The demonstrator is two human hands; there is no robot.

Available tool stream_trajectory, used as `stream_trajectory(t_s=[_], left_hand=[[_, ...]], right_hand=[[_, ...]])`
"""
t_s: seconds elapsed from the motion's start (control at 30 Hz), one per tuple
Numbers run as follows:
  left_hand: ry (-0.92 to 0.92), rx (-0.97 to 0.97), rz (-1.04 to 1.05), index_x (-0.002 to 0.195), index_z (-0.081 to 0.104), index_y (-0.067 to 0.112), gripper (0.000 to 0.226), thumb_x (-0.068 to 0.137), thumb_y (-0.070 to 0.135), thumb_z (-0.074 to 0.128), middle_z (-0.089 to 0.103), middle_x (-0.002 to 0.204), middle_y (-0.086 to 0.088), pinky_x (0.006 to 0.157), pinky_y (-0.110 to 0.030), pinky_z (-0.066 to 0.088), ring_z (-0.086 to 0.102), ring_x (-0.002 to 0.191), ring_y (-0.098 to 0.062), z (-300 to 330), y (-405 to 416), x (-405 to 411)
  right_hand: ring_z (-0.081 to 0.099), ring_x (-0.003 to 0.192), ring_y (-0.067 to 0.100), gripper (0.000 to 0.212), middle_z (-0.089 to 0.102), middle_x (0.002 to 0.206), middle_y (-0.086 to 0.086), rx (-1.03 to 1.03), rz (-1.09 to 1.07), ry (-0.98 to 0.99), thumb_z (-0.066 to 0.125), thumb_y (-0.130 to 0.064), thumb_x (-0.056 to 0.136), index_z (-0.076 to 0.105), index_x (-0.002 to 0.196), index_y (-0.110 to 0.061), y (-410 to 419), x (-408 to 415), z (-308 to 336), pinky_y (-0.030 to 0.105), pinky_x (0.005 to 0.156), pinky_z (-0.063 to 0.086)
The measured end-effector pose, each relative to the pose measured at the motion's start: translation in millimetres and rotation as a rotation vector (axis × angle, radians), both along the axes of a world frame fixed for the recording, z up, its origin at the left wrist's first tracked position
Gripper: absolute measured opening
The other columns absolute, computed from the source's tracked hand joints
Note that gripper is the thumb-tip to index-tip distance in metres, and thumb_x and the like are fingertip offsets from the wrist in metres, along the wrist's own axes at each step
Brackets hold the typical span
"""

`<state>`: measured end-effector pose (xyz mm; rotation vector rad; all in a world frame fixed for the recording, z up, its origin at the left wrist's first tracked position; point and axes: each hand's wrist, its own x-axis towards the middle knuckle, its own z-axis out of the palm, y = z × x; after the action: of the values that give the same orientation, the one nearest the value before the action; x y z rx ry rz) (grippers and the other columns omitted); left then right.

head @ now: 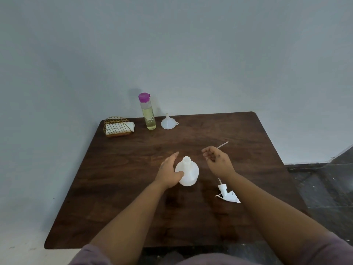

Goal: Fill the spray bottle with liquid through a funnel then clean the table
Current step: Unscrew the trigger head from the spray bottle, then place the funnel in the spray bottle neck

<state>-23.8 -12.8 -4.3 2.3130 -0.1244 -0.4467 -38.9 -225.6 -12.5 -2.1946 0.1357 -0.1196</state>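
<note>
Against a pale wall, the dark tabletop (133, 188) carried the uncapped spray bottle (188, 173), steadied for filling by the left hand (170, 173) gripping its side, while the right hand (217, 161) hovered empty, fingers loosely curled, funnel (168, 122) well beyond.

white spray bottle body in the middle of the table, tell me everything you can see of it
The white translucent plastic spray bottle body stands upright on the dark wooden table, round-shouldered with a narrow open neck, its trigger head removed. No liquid level is discernible inside. The left hand holds its left side, thumb across the front. Nothing else touches it.
</note>
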Motion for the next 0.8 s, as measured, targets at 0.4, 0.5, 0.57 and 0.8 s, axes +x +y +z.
stream_trajectory(t_s=[0.4, 0.5, 0.57, 0.8], left_hand=[[0.042, -0.01, 0.115, 0.142, 0.043, 0.017, 0.055, 0.091, 0.011, 0.061, 0.055, 0.137, -0.003, 0.102, -0.032, 0.045, 0.052, 0.123, -0.019, 12, 54, 88], [0.061, -0.054, 0.139, 0.142, 0.043, 0.017, 0.055, 0.092, 0.013, 0.063, 0.054, 0.139, -0.003, 0.105, -0.035, 0.045, 0.053, 0.126, -0.019, 10, 49, 122], [0.081, -0.069, 0.159, 0.142, 0.042, 0.016, 0.054, 0.093, 0.015, 0.063, 0.054, 0.14, -0.003, 0.107, -0.034, 0.043, 0.053, 0.126, -0.019, 6, 45, 142], [0.258, -0.227, 0.395, 0.146, 0.037, 0.013, 0.049, 0.099, 0.016, 0.05, 0.048, 0.146, -0.006, 0.11, -0.035, 0.035, 0.045, 0.133, -0.024, -11, 22, 218]], right_hand=[[0.06, 0.089, 0.009, 0.022, 0.065, 0.098, -0.006, -0.044, -0.036, 0.089, 0.055, -0.003, 0.091, 0.066, 0.102, -0.019, 28, 89, 21, 0.011, 0.074, 0.041], [0.059, 0.09, 0.01, 0.02, 0.066, 0.098, -0.006, -0.028, -0.071, 0.132, 0.054, -0.005, 0.09, 0.067, 0.094, -0.02, 32, 120, 22, 0.018, 0.078, 0.041], [0.059, 0.088, 0.01, 0.018, 0.066, 0.096, -0.007, -0.027, -0.079, 0.173, 0.055, -0.007, 0.09, 0.068, 0.093, -0.018, 34, 143, 20, 0.019, 0.078, 0.041], [0.055, 0.067, 0.015, 0.019, 0.063, 0.082, 0.003, 0.239, -0.314, 0.447, 0.052, -0.005, 0.089, 0.067, 0.083, -0.015, 46, 246, 4, 0.025, 0.059, 0.046]])
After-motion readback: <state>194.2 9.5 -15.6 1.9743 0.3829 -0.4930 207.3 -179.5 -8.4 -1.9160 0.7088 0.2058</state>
